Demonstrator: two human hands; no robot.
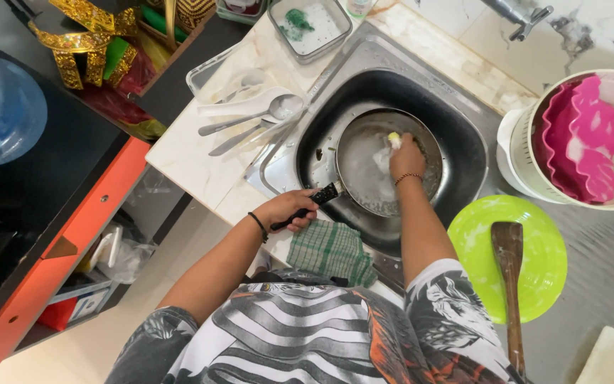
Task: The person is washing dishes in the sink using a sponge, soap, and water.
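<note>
One pan in sink, sponge inside

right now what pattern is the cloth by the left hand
Green and white checks on the cloth, beside the left hand; the head view shows it.

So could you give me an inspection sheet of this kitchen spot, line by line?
Surface: pale marble-look counter around a steel sink; steel drainboard on the right.
Job's things: frying pan tilted in the sink, soapy inside; its black handle juts over the sink edge.
Clutter: green checked cloth on the sink's front edge; spoons and a white ladle; lime green plate with a wooden spatula across it; pink mould in a white basket; soap tray.
Grippers: left hand grips the handle; right hand presses a sponge inside the pan.
Cables: nothing seen.
Surroundings: tap, water jug, orange-fronted cabinet.
</note>
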